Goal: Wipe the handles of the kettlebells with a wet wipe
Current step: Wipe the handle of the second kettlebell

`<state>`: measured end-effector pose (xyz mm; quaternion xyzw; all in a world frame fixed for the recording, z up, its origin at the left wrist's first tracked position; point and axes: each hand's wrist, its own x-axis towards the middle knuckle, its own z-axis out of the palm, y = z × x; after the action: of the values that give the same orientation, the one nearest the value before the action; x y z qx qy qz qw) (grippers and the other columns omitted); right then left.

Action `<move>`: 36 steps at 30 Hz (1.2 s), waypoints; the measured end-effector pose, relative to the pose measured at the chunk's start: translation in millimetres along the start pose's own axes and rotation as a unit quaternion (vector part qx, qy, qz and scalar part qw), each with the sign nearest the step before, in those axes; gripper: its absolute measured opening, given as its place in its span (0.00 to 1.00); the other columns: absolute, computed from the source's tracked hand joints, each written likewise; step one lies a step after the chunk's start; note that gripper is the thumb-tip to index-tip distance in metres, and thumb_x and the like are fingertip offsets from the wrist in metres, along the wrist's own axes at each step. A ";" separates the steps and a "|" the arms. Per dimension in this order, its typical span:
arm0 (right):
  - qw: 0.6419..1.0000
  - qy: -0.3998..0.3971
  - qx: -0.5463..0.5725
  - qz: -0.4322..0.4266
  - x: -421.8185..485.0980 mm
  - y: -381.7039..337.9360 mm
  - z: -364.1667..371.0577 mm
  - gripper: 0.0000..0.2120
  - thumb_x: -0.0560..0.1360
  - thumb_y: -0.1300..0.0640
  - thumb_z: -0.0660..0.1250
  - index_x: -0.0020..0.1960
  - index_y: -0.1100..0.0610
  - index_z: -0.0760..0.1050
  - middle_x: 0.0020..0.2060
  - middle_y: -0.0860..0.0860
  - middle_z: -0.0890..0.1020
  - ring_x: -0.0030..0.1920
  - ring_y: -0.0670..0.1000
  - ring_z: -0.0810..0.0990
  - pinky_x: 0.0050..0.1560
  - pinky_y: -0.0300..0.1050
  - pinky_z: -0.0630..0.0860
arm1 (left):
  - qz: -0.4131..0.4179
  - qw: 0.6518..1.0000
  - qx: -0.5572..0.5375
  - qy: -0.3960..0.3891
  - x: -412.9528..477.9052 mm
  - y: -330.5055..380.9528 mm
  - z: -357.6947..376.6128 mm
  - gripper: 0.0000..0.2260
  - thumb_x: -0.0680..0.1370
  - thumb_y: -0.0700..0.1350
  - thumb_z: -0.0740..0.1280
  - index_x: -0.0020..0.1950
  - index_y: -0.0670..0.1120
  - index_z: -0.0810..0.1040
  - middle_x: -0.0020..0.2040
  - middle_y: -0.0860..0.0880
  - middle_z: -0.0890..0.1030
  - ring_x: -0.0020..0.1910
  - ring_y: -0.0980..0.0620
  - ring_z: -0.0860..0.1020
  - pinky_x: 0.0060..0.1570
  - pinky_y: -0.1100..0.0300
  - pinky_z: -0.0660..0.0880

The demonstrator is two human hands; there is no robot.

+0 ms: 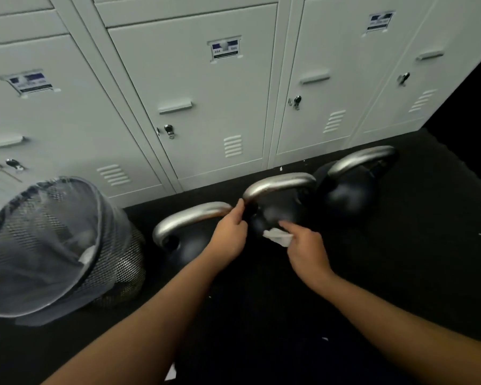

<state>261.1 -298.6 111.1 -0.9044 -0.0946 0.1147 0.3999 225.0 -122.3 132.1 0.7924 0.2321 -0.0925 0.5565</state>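
I get a dim view: the black floor [400, 245] swallows detail, pale lockers [200, 107] read evenly lit, kettlebell handles [278, 182] glint on top. Edges bow; everything looks soft.

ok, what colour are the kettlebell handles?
Silver-grey bare metal handles, against black kettlebell bodies. The head view, the only one, shows it clearly.

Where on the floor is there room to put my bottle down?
Bare floor lies right of the right kettlebell, and in front of the row, nearer you. It is crowded between the bin and the left kettlebell. The left hand and the right hand, holding the wipe, fill the space at the middle kettlebell.
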 end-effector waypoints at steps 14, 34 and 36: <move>0.905 0.003 0.391 0.166 37.1 -75.3 60.8 0.15 0.82 0.56 0.57 0.59 0.55 0.81 0.50 0.54 0.85 0.53 0.53 0.83 0.63 0.52 0.77 | 0.052 0.985 0.157 -0.047 12.9 41.8 -33.4 0.28 0.78 0.34 0.58 0.77 0.48 0.61 0.66 0.42 0.76 0.64 0.44 0.75 0.61 0.60 0.69; 0.831 -0.075 0.514 0.197 48.6 -60.3 33.2 0.29 0.76 0.75 0.52 0.70 0.54 0.73 0.61 0.56 0.80 0.62 0.60 0.78 0.50 0.46 0.74 | 0.009 0.991 -0.056 -0.118 10.0 34.0 -32.6 0.28 0.79 0.30 0.53 0.78 0.48 0.58 0.68 0.45 0.68 0.63 0.47 0.74 0.61 0.55 0.76; 0.783 -0.086 0.576 0.217 46.0 -60.2 32.9 0.30 0.76 0.76 0.51 0.72 0.56 0.70 0.62 0.58 0.79 0.64 0.58 0.76 0.60 0.50 0.74 | 0.013 0.992 -0.051 -0.112 9.5 34.4 -31.3 0.28 0.79 0.29 0.52 0.78 0.47 0.57 0.59 0.46 0.69 0.58 0.49 0.74 0.58 0.55 0.77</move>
<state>291.0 -223.6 128.4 -0.4889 0.1540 0.3086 0.8013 246.0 -100.2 168.5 0.7503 0.1627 -0.1612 0.6201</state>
